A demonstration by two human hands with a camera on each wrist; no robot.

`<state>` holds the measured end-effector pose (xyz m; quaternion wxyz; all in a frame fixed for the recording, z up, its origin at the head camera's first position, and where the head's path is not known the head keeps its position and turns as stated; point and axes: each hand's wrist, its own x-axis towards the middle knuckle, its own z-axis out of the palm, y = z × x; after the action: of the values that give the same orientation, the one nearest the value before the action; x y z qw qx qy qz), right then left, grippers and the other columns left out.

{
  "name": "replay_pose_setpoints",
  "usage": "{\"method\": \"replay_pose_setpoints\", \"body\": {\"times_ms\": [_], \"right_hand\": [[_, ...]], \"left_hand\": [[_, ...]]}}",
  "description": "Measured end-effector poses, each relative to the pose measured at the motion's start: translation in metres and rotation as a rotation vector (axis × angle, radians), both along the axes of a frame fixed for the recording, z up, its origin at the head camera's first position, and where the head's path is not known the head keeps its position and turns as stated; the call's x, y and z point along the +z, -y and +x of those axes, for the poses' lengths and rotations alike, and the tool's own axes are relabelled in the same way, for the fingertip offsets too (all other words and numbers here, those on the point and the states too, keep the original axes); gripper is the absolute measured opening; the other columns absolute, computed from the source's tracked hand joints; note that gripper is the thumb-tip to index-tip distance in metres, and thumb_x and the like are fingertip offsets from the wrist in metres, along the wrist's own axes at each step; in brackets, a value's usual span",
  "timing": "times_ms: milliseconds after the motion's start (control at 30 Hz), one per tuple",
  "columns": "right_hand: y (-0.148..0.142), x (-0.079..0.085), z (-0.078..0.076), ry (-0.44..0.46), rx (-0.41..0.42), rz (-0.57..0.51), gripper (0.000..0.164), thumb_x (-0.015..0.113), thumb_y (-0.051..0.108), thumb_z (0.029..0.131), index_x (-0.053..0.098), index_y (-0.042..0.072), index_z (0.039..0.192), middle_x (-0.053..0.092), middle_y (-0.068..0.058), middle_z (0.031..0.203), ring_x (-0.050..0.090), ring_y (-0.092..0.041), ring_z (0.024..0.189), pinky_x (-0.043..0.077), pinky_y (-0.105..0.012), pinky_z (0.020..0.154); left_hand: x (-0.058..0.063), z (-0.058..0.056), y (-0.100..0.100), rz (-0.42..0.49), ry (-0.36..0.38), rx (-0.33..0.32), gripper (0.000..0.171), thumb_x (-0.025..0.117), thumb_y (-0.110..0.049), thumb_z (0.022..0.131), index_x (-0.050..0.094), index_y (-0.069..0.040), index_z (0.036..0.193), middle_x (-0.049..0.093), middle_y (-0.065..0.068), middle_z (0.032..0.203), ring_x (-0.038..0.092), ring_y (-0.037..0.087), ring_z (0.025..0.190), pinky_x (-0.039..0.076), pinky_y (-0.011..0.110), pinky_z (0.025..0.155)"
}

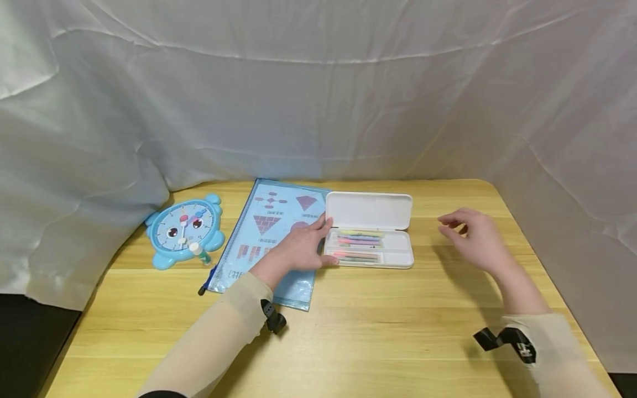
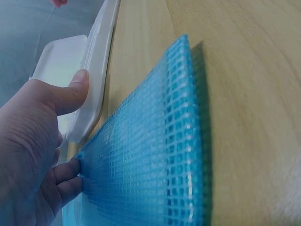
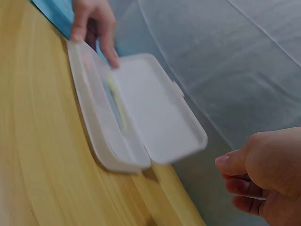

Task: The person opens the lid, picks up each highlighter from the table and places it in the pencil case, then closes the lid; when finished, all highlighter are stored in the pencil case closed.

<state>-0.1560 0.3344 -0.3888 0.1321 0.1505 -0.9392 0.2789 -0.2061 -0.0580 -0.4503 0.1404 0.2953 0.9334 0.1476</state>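
A white pencil case [image 1: 397, 258] lies on the table, its lid [image 1: 368, 211] folded back away from me. Pens and pencils [image 1: 359, 241] in several colours fill its left part. My left hand [image 1: 300, 243] holds the case's left end, the thumb [image 2: 75, 92] at the front corner and a finger near the hinge. Its lower fingers [image 2: 68, 179] touch a blue mesh zip pouch [image 2: 141, 150] partly under that hand. To the right of the case, my right hand [image 1: 476, 239] hovers above the table with loosely bent fingers. Nothing shows between them.
A blue animal-shaped toy clock [image 1: 185, 229] lies at the left, with a small white-capped green tube [image 1: 200, 253] by its lower right edge. The pouch's dark zip pull [image 1: 203, 288] points toward me. Grey cloth [image 1: 318, 99] hangs behind the wooden table [image 1: 378, 331].
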Motion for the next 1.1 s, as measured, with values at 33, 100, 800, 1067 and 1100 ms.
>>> {"method": "replay_pose_setpoints", "body": {"times_ms": [33,100,800,1067,1100], "right_hand": [[-0.006,-0.001,0.001,0.009,-0.017,-0.008,0.013,0.076,0.001,0.096,0.079,-0.003,0.108,0.074,-0.013,0.098,0.065,-0.026,0.086,0.048,-0.022,0.071],[-0.018,-0.004,0.001,0.028,-0.052,-0.022,0.013,0.076,0.002,0.097,0.079,-0.003,0.109,0.074,-0.016,0.101,0.064,-0.026,0.085,0.045,-0.016,0.070],[-0.094,-0.049,0.006,0.211,-0.348,0.049,0.032,0.076,0.018,0.098,0.074,-0.010,0.113,0.074,-0.024,0.095,0.067,-0.038,0.086,0.046,-0.035,0.069],[-0.091,-0.056,0.010,0.230,-0.365,0.038,0.030,0.075,0.021,0.100,0.075,-0.009,0.106,0.072,-0.015,0.086,0.063,-0.025,0.074,0.046,-0.031,0.061],[-0.089,-0.057,0.010,0.230,-0.357,0.035,0.029,0.075,0.020,0.099,0.075,-0.009,0.105,0.072,-0.015,0.085,0.063,-0.023,0.073,0.046,-0.030,0.060]], "left_hand": [[0.000,0.000,0.000,-0.001,0.000,0.000,0.110,0.066,-0.071,0.094,0.012,-0.014,0.171,0.005,0.010,0.176,0.038,0.036,0.151,0.023,0.054,0.124],[0.000,0.000,0.000,-0.001,-0.002,0.000,0.110,0.066,-0.071,0.093,0.012,-0.014,0.171,0.005,0.010,0.176,0.038,0.036,0.151,0.023,0.054,0.124],[-0.001,0.000,0.000,0.017,-0.001,0.009,0.112,0.068,-0.071,0.092,0.014,-0.013,0.171,0.010,0.009,0.176,0.038,0.036,0.152,0.024,0.053,0.124],[-0.002,0.000,0.000,0.018,0.000,0.015,0.113,0.069,-0.072,0.091,0.015,-0.013,0.171,0.009,0.009,0.176,0.037,0.034,0.152,0.024,0.051,0.124],[-0.002,0.000,0.000,0.017,0.000,0.015,0.113,0.069,-0.071,0.091,0.014,-0.013,0.171,0.009,0.009,0.176,0.037,0.034,0.152,0.024,0.051,0.124]]}}
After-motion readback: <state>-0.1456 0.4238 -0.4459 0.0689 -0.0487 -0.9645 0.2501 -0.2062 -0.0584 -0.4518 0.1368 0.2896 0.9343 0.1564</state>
